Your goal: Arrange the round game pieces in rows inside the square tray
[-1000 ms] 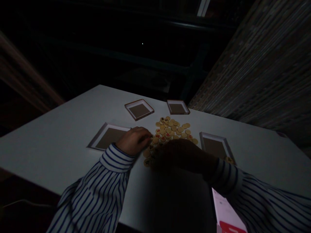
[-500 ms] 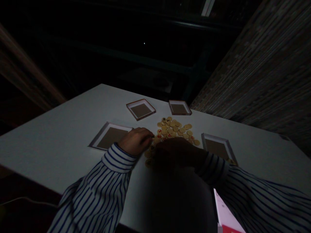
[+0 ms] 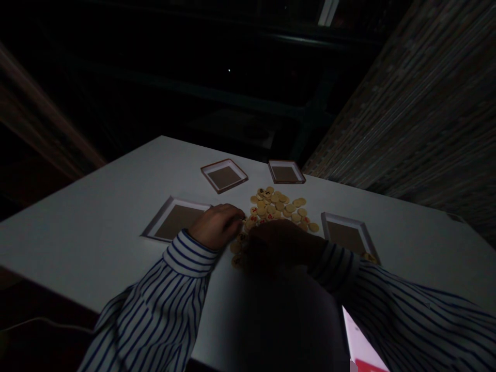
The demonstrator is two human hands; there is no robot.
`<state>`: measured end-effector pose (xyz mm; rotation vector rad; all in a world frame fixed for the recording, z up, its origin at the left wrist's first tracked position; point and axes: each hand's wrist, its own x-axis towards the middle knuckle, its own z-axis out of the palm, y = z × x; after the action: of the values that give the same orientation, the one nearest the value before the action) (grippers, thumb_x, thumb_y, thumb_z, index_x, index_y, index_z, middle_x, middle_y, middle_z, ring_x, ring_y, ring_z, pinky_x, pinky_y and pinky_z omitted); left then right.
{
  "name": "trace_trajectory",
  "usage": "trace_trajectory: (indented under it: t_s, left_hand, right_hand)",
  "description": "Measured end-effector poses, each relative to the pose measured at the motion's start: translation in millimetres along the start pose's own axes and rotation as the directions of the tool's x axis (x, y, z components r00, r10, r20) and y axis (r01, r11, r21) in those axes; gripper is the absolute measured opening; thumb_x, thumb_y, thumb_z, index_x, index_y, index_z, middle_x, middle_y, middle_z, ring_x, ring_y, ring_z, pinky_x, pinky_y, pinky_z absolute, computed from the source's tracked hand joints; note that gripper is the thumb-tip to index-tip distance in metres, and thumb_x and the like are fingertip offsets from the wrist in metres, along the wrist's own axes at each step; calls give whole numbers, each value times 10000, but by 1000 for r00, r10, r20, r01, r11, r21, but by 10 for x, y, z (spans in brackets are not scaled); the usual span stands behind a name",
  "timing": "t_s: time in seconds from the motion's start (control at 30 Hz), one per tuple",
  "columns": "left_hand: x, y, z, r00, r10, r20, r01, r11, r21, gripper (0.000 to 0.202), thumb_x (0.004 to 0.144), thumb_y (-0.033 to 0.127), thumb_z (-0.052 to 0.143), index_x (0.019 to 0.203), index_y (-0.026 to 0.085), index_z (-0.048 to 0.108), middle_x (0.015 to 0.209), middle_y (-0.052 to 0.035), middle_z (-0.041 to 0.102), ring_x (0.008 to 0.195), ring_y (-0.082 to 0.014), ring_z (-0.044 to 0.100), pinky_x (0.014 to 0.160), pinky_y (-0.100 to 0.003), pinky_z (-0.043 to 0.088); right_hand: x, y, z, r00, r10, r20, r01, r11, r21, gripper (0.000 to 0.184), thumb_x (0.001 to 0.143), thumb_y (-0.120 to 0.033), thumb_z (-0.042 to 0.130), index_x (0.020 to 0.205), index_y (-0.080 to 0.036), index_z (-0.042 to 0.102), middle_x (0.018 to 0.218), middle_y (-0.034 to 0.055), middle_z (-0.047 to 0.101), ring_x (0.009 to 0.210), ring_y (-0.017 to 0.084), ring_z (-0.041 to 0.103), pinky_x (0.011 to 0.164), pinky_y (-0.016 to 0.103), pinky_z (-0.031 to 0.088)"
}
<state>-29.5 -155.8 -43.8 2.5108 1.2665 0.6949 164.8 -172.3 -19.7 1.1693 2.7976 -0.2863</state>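
Round wooden Chinese chess pieces, some marked with red or black characters, form a loose heap on the table. My left hand rests at the heap's left edge with its fingers curled together. A piece shows by its fingertips, but whether they grip anything is hidden. In deep shadow, my right hand reaches over the near side of the heap, and its fingers are too dark to make out. Just left of it lie a few pieces, partly covered by the hand.
On the white table stand shallow trays: one tray beside my left hand, two at the back, a brown-rimmed tray and another tray, and a right tray with pieces at its near corner. A lit screen lies under my right forearm.
My right hand and forearm have shifted slightly to the left. My left hand and the heap look nearly the same.
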Motion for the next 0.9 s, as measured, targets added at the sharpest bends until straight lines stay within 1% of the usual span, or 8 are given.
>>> trace_trajectory:
  t_s: [0.17, 0.3, 0.43, 0.53, 0.67, 0.73, 0.77, 0.9]
  left_hand:
    - [13, 13, -11, 999, -16, -29, 16, 1000, -15, 255, 808, 210, 449, 979, 117, 614, 965, -106, 655, 900, -198, 601, 827, -340, 468]
    - [3, 8, 5, 995, -51, -83, 47, 997, -53, 249, 806, 236, 451, 964, 142, 618, 950, -91, 665, 883, -192, 609, 815, -338, 474]
    - [-5, 23, 40, 979, -157, -129, 127, 968, -218, 234, 783, 293, 501, 945, 173, 620, 887, -61, 676, 808, -175, 624, 748, -314, 492]
    - [6, 80, 65, 961, -269, -69, 209, 864, -457, 268, 743, 326, 551, 946, 160, 605, 822, -51, 678, 723, -159, 626, 683, -297, 505]
    - [19, 176, 78, 943, -326, 74, 269, 610, -746, 314, 677, 312, 608, 937, 142, 569, 843, -62, 682, 727, -160, 638, 676, -304, 515]
    - [16, 203, 81, 934, -330, 132, 296, 513, -806, 325, 659, 305, 632, 932, 144, 562, 823, -54, 684, 706, -157, 639, 659, -302, 514]
    - [13, 209, 83, 931, -331, 152, 306, 485, -819, 324, 653, 302, 643, 925, 145, 564, 802, -48, 685, 691, -153, 637, 650, -298, 513]
    - [4, 207, 95, 925, -331, 185, 326, 444, -834, 281, 644, 299, 671, 864, 144, 591, 736, -32, 684, 642, -140, 630, 629, -283, 506]
  right_hand:
    - [-22, -2, -12, 999, 9, -53, -10, 1000, -21, 197, 845, -359, 451, 849, -192, 555, 799, 34, 652, 649, 141, 572, 510, 245, 265]
    - [-36, -6, -42, 993, 32, -111, -36, 999, -31, 156, 827, -335, 477, 839, -194, 543, 780, 24, 636, 601, 120, 528, 500, 242, 247]
    - [-48, -20, -90, 982, 46, -184, -49, 999, -12, 138, 807, -314, 501, 842, -188, 547, 776, 27, 626, 605, 122, 512, 514, 248, 257]
    - [-60, -27, -109, 960, 67, -273, -69, 998, 2, 154, 840, -301, 457, 880, -184, 548, 779, 33, 625, 652, 135, 524, 540, 258, 268]
    - [-70, -25, -105, 935, 114, -337, -109, 993, 32, 179, 860, -318, 427, 900, -183, 537, 802, 31, 622, 682, 140, 530, 563, 254, 287]
    - [-74, -26, -108, 932, 117, -343, -109, 993, 43, 187, 853, -322, 439, 921, -175, 533, 826, 39, 622, 712, 144, 540, 585, 250, 305]
    - [-76, -28, -112, 931, 115, -346, -105, 993, 47, 198, 849, -326, 450, 939, -170, 531, 843, 45, 623, 734, 148, 546, 599, 250, 314]
    - [-93, -41, -128, 933, 113, -342, -97, 993, 64, 269, 840, -340, 475, 1037, -163, 524, 909, 67, 628, 826, 174, 561, 661, 263, 342]
